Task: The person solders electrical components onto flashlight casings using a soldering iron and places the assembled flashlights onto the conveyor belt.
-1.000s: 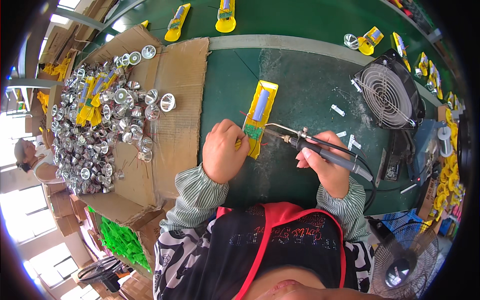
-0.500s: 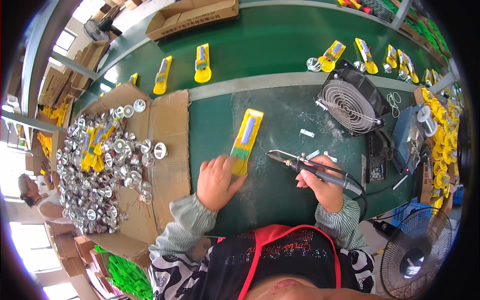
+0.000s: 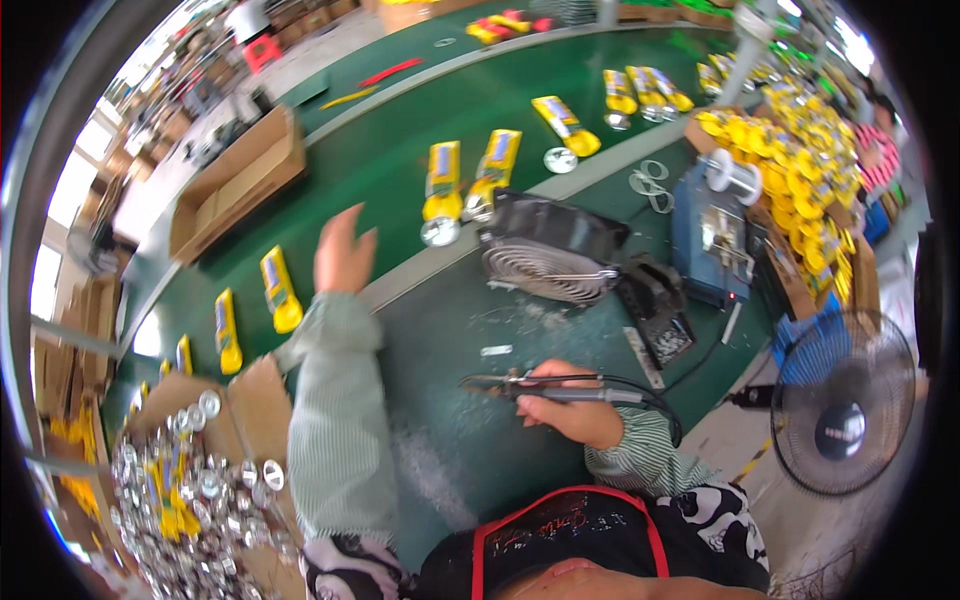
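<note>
My left hand (image 3: 345, 252) is stretched out over the green belt (image 3: 370, 180), fingers extended and thumb apart, with nothing seen in it. To its right on the belt lies a yellow flashlight body (image 3: 442, 185) with a blue battery and a silver reflector (image 3: 440, 231) at its end. Another yellow body (image 3: 281, 290) lies to the hand's left. My right hand (image 3: 572, 403) is closed round the grey handle of a soldering iron (image 3: 580, 394), its tip pointing left above the dark green mat (image 3: 440, 390). A small white piece (image 3: 495, 351) lies beyond the iron.
A black cooling fan (image 3: 550, 250) stands behind the iron, with a blue soldering station (image 3: 705, 240) and solder spool (image 3: 735, 177) to its right. Reflectors fill a carton (image 3: 262, 405) at left. Yellow parts (image 3: 800, 150) are heaped at right, above a standing fan (image 3: 840, 430).
My left hand has left the mat and reached forward over the belt. The yellow body it touched is gone from the mat. The view has turned right; the iron stays in my right hand.
</note>
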Tool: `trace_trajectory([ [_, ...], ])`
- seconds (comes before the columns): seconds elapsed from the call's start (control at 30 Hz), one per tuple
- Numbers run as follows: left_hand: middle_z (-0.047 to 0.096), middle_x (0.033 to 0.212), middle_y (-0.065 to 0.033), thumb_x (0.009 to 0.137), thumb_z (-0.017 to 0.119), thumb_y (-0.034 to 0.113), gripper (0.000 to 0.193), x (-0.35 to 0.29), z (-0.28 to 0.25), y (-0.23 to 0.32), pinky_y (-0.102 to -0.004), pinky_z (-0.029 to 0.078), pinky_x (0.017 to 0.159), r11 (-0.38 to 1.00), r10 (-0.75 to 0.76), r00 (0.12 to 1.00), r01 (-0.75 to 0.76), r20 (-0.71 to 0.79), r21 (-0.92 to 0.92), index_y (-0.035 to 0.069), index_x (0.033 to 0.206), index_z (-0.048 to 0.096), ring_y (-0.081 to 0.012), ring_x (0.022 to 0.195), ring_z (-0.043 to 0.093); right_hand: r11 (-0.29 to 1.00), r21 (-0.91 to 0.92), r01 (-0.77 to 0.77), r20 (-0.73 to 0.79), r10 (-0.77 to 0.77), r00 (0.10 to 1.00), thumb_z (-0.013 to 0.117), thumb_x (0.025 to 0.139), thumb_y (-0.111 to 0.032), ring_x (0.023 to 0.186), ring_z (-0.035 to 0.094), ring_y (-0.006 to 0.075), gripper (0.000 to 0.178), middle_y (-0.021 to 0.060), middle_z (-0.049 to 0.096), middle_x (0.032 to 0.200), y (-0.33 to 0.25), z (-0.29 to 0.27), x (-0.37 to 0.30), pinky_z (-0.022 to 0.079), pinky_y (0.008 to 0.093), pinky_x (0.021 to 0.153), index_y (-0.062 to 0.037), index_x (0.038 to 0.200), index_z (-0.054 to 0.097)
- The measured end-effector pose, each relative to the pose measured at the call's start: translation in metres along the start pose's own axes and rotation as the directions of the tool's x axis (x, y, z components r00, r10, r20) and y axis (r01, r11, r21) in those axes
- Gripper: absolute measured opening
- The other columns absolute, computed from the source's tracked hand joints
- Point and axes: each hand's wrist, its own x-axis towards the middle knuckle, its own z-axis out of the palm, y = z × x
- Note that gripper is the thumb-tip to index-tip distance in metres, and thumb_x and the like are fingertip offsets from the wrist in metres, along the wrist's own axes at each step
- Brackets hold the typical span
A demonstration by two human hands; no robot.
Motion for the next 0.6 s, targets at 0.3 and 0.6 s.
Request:
trace_trajectory([
  [0.3, 0.045, 0.124, -0.0223, 0.081, 0.061, 0.027, 0.070, -0.071, -0.067, -0.111, -0.0464, 0.046, 0.087, 0.695, -0.530, 0.847, 0.459, -0.037, 0.553, 0.020, 0.142, 0.028, -0.0381, 0.105, 0.054, 0.995, 0.008, 0.101, 0.112, -0.101, 0.989, 0.060, 0.086, -0.016, 0.064, 0.059, 0.0084, 0.016, 0.0009, 0.061, 0.074, -0.002, 0.014, -0.002, 0.048, 0.0239, 0.057, -0.0035, 0.091, 0.053],
  [0.6, 0.050, 0.113, -0.0241, 0.075, 0.054, 0.005, 0.050, -0.169, -0.107, -0.005, -0.0455, 0.043, 0.089, 0.900, -0.168, 0.983, 0.184, -0.075, 0.394, 0.006, 0.125, 0.046, -0.0405, 0.102, 0.051, 0.987, 0.007, 0.158, 0.211, -0.156, 0.965, 0.061, 0.087, -0.015, 0.064, 0.060, 0.0092, 0.015, 0.0018, 0.061, 0.072, -0.007, 0.028, -0.008, 0.048, 0.0240, 0.057, -0.0025, 0.092, 0.056],
])
